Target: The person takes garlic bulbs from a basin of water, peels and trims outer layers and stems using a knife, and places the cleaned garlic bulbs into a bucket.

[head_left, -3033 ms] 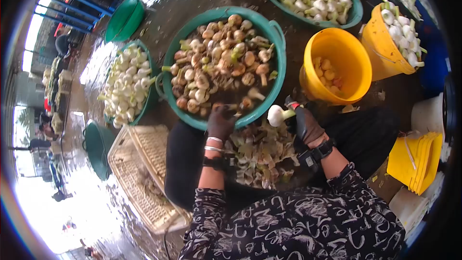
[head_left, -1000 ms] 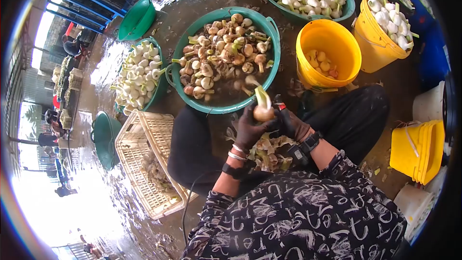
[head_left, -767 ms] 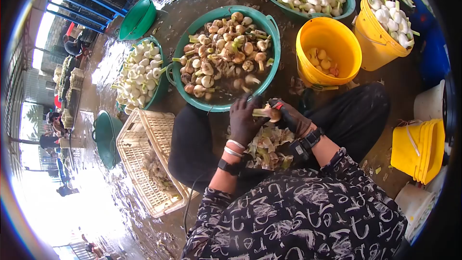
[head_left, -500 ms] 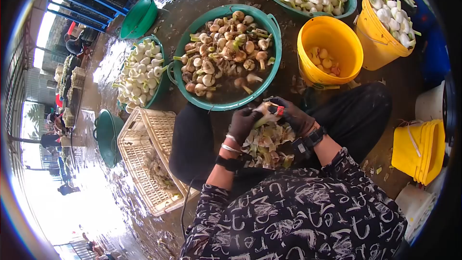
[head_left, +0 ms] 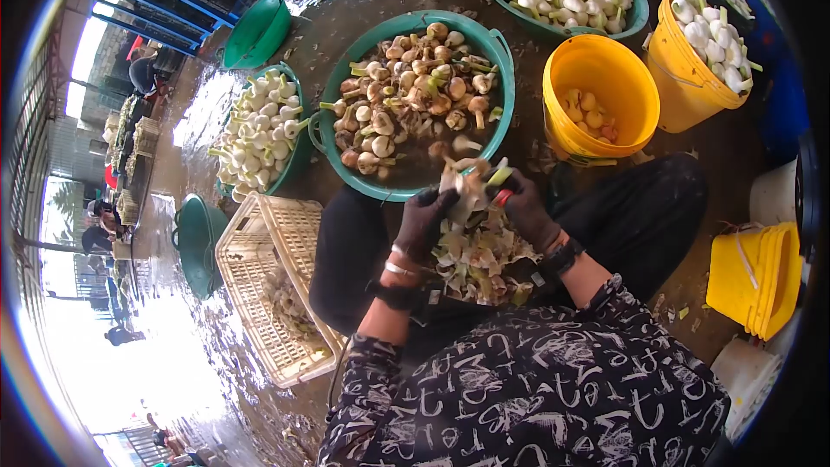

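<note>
We have left hand (head_left: 424, 220) pinching skin (head_left: 467, 188) at its two o'clock. Right hand (head_left: 527, 207), nearer the stem (head_left: 499, 175), grips it, pointing one o'clock.

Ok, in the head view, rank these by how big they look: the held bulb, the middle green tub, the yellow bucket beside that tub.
1. Middle green tub
2. Yellow bucket
3. Held bulb, blurred but plainly smallest
</note>
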Available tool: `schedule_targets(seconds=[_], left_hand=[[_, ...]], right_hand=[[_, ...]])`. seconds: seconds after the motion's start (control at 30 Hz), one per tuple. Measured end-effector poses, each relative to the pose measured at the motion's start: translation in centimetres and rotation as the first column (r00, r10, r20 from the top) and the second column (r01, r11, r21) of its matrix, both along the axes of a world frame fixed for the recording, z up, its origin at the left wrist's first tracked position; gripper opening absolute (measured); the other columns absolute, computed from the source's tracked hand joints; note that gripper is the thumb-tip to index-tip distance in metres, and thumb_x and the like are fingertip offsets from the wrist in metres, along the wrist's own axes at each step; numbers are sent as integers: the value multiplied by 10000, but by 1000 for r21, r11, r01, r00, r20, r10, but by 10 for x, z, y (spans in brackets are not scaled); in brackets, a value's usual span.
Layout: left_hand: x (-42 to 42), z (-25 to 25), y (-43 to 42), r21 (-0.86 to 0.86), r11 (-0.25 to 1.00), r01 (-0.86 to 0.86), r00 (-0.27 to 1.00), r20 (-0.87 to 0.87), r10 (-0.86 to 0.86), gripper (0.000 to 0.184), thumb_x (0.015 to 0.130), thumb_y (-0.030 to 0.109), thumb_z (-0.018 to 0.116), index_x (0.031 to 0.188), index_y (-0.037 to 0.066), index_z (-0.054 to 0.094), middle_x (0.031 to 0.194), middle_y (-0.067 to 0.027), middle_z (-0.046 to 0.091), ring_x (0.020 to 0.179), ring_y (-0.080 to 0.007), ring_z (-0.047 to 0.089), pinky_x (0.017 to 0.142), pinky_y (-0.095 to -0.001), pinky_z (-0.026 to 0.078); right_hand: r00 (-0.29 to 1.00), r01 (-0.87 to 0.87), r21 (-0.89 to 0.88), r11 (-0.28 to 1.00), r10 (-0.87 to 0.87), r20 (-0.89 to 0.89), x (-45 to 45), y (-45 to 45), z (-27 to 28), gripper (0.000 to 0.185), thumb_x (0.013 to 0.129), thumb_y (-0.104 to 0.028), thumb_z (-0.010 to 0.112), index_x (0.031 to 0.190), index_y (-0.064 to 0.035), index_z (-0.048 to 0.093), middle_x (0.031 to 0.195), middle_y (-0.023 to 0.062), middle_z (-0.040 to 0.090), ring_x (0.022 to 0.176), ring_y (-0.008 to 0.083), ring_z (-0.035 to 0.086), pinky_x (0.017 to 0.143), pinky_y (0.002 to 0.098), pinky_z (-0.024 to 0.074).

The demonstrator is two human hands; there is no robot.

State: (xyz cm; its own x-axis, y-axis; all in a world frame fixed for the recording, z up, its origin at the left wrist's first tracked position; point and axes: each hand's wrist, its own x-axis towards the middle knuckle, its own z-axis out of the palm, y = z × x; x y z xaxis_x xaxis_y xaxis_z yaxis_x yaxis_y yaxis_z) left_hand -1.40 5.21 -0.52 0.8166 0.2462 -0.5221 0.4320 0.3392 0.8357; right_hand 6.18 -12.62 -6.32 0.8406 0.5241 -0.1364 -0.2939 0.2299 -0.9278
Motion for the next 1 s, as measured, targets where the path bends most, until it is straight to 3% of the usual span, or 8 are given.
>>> schedule_targets(seconds=[0.23,0.4,0.63,0.73,0.8,0.87,0.93,1.0], left_hand=[[-43,17,4,726,183,662,516,-265,-814,682,707,357,749,1236,26,473,1056,-164,587,905,-272,598,783,-362,479],[-11,-23,-22,681,716,151,862,265,-433,828,720,308,767,1346,-6,325,1219,-176,510,1051,-208,548,884,-335,460],[-17,-29,-32,539,797,273,911,121,-394,682,813,273,684,1339,-9,355,1229,-161,504,1109,-204,506,915,-324,426],[-22,-43,-24,24,994,111,952,286,-113,567,834,197,662,1274,-56,409,1210,-162,512,1138,-213,469,970,-333,373],[-25,-39,-20,-74,994,83,967,249,-62,558,798,165,687,1243,-59,435,1191,-140,519,1091,-209,497,949,-336,395],[-32,-26,-22,567,764,308,813,260,-521,552,736,134,725,1192,-43,468,1147,-123,540,1044,-213,522,912,-343,422],[-36,-45,-32,385,898,214,855,371,-363,536,681,115,756,1143,18,503,1034,-110,574,954,-195,563,799,-315,475],[-35,-59,-27,937,336,97,584,220,-781,524,738,167,725,1182,18,487,1021,-94,575,926,-171,577,756,-280,490]], right_hand=[[983,86,155,984,-59,-174,14,-20,-30,353,922,-243,486,1156,7,567,1021,72,618,889,108,579,756,243,468],[973,-185,-175,967,156,-169,3,-11,-4,311,900,-204,540,1088,35,608,928,40,634,799,83,569,694,225,458],[970,-230,-173,958,212,-115,3,-5,2,293,890,-288,602,906,0,654,700,-29,594,641,43,513,553,230,423],[920,-308,-131,942,260,-294,4,-12,25,250,858,-255,630,887,-7,644,684,-7,580,638,46,511,557,235,422],[896,-347,17,938,337,-290,6,-16,13,216,830,-213,638,893,-7,637,704,2,588,652,57,521,579,241,431],[869,-380,161,911,412,-276,3,-13,-2,192,801,-172,646,899,-8,630,725,12,595,666,69,530,601,248,440],[935,-228,-230,946,278,219,-2,1,-5,201,775,-146,613,920,-7,619,772,14,604,715,94,551,648,262,455],[919,-226,-306,925,306,247,-5,0,-10,205,834,-164,562,968,-15,606,867,12,622,772,115,569,709,273,468]])
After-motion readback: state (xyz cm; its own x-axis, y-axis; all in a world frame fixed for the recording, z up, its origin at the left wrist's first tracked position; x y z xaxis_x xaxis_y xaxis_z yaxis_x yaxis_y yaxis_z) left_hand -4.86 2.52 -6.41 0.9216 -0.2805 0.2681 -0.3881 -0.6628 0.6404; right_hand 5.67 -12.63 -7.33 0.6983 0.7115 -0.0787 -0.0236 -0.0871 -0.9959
